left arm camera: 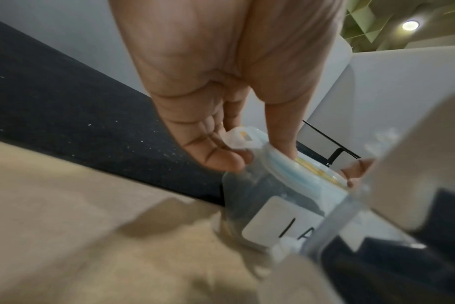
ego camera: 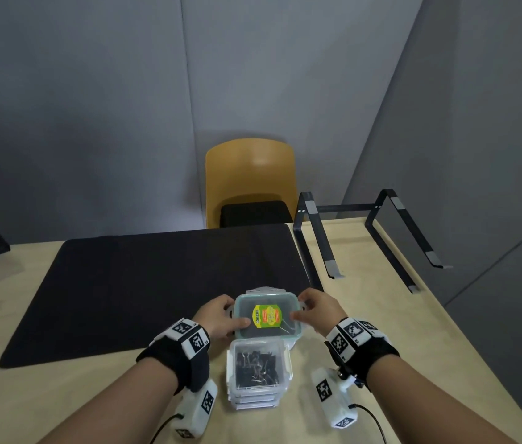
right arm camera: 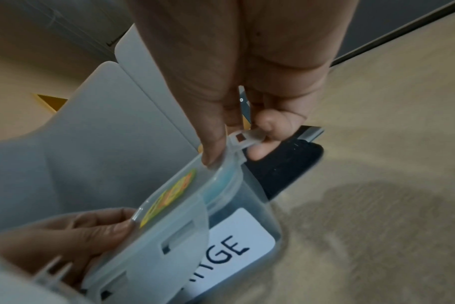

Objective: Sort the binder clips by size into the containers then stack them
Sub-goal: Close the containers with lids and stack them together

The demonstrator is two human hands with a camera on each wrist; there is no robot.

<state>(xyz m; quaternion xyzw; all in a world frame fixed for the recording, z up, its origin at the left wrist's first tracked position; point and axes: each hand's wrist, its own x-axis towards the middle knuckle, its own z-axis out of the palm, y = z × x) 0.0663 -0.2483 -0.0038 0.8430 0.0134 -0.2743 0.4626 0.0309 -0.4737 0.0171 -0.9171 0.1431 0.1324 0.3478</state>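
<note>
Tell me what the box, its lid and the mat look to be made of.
Box: translucent plastic, smooth; the dark contents show through its wall.
Lid: clearer plastic with a blue-green seal, likely rubbery, and thin flexing latch tabs.
Mat: dark, matte, speckled with lint, so probably fabric or felt.

Container lid (ego camera: 267,310): clear, teal seal rim, yellow-green sticker (ego camera: 267,315) with orange bands. Behind lid: black mat (ego camera: 144,277), mustard-yellow chair (ego camera: 250,174). Nearer than lid: black clips (ego camera: 257,368) in clear container. Table (ego camera: 381,315) pale beige.
</note>
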